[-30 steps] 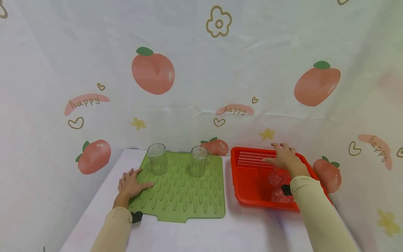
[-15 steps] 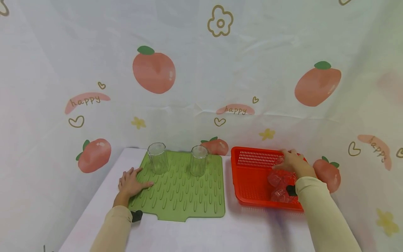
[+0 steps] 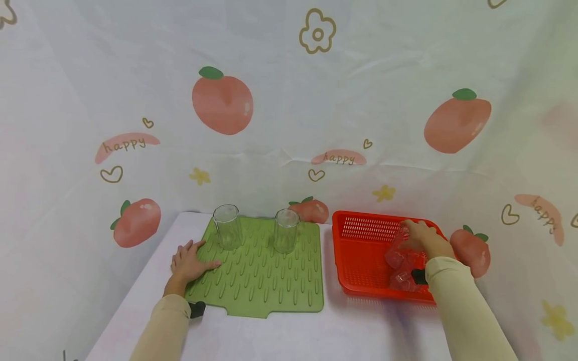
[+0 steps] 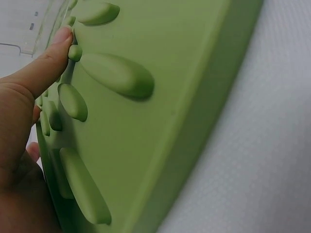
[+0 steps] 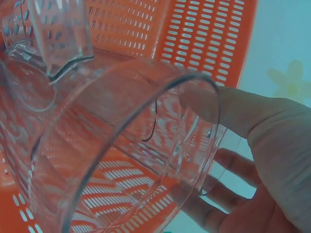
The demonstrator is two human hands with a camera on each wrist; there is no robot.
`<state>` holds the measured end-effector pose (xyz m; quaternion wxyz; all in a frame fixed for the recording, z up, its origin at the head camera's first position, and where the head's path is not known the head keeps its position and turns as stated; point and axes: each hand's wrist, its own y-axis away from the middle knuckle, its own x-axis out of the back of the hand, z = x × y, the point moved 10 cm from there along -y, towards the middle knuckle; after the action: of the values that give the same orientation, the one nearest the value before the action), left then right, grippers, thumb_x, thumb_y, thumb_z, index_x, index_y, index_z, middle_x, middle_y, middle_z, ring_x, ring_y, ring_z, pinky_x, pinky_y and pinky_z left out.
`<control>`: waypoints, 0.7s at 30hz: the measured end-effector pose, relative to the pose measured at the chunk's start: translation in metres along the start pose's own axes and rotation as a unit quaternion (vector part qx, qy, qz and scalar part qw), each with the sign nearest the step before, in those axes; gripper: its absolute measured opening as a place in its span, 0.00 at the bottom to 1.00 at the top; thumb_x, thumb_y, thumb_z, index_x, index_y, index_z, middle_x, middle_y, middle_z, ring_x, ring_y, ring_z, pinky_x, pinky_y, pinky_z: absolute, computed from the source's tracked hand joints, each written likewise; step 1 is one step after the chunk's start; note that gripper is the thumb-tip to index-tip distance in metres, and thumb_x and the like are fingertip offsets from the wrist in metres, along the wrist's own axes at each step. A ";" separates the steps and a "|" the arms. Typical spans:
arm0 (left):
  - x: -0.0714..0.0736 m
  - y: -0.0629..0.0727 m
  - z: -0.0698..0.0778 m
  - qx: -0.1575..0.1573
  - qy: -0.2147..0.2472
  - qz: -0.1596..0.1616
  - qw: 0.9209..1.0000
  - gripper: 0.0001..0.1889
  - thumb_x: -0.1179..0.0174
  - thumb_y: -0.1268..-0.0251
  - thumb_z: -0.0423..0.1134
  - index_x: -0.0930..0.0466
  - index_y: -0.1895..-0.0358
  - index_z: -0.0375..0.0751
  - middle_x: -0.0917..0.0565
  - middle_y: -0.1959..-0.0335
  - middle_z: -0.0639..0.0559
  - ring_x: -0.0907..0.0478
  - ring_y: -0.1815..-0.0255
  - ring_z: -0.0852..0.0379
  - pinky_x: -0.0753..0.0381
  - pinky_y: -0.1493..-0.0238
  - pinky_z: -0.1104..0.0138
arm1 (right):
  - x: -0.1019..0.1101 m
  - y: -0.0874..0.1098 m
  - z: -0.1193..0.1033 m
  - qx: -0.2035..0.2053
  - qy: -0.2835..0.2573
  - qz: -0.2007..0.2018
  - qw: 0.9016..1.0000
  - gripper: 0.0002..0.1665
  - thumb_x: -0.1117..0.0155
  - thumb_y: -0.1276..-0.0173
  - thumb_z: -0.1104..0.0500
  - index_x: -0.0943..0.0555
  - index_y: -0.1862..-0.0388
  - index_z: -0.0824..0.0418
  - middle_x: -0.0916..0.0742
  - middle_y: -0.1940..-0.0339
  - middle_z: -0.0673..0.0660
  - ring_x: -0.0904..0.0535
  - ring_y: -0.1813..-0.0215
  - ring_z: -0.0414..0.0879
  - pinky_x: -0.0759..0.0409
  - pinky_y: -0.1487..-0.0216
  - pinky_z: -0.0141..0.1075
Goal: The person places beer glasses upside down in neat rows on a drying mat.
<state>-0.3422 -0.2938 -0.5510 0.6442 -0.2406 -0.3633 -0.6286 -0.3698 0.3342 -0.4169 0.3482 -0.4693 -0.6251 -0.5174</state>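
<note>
Resting my left hand point(image 3: 189, 265) on the left edge of the green mat point(image 3: 253, 281), I keep its fingers spread, the thumb reaching right across the raised ridges and the others lying along the edge. My right hand point(image 3: 424, 238) is over at the right, above the far right part of the red basket point(image 3: 361, 260), gripping a glass point(image 3: 395, 254) near its rim. The thumb is at one side of that rim and the fingers, slightly apart, are at the other; with so much clear wall overlapping, I cannot tell whether my thumb tip is inside or outside. The glass leans inside the basket, its rim end toward my palm, and more glassware point(image 3: 404, 282) lies nearer to me, too tangled with reflections for me to count

On the far half of the mat stand two more clear glasses, the left glass point(image 3: 228, 229) and the right glass point(image 3: 286, 233), well apart from each other. Mat and basket sit side by side on a white table point(image 3: 298, 336), a gap between them. Beyond hangs a pale cloth point(image 3: 280, 105) printed with red fruit, hearts, yellow flowers and the word "happy"
</note>
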 end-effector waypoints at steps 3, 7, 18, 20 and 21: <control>0.001 0.000 0.001 -0.001 -0.001 0.002 1.000 0.56 0.28 0.44 0.62 0.47 0.20 0.37 0.61 0.19 0.26 0.72 0.20 0.19 0.64 0.26 0.26 | 0.000 0.000 0.003 0.006 -0.002 0.006 1.000 0.46 0.27 0.37 0.54 0.38 0.26 0.68 0.34 0.33 0.84 0.40 0.36 0.87 0.31 0.41 0.78; 0.002 0.001 0.002 0.000 0.000 0.000 1.000 0.56 0.28 0.45 0.62 0.47 0.20 0.37 0.61 0.19 0.25 0.72 0.20 0.19 0.65 0.27 0.26 | 0.000 0.000 0.003 0.029 0.004 0.021 0.999 0.44 0.27 0.37 0.53 0.35 0.28 0.69 0.31 0.35 0.83 0.38 0.37 0.87 0.31 0.42 0.77; -0.002 -0.003 -0.004 0.000 -0.008 -0.001 1.000 0.58 0.28 0.46 0.65 0.47 0.20 0.39 0.61 0.19 0.25 0.72 0.20 0.19 0.64 0.27 0.25 | 0.007 0.005 -0.002 0.076 -0.021 0.079 0.994 0.45 0.26 0.38 0.51 0.33 0.28 0.69 0.30 0.35 0.85 0.36 0.37 0.85 0.35 0.40 0.77; -0.002 -0.004 -0.005 -0.002 -0.008 -0.001 1.000 0.58 0.28 0.46 0.64 0.47 0.20 0.39 0.61 0.19 0.25 0.72 0.20 0.19 0.64 0.27 0.25 | 0.009 0.005 -0.004 0.079 -0.025 0.089 0.993 0.45 0.26 0.38 0.50 0.33 0.28 0.69 0.30 0.34 0.84 0.37 0.36 0.84 0.35 0.40 0.76; -0.002 -0.004 -0.004 -0.002 -0.009 -0.001 1.000 0.58 0.28 0.46 0.64 0.48 0.20 0.39 0.61 0.19 0.25 0.72 0.20 0.19 0.64 0.27 0.25 | 0.010 0.005 -0.004 0.078 -0.029 0.093 0.992 0.45 0.26 0.38 0.50 0.32 0.28 0.68 0.30 0.34 0.84 0.37 0.36 0.84 0.35 0.40 0.76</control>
<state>-0.3454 -0.2959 -0.5562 0.6398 -0.2473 -0.3678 -0.6278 -0.3683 0.3326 -0.4054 0.4123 -0.5115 -0.6270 -0.4187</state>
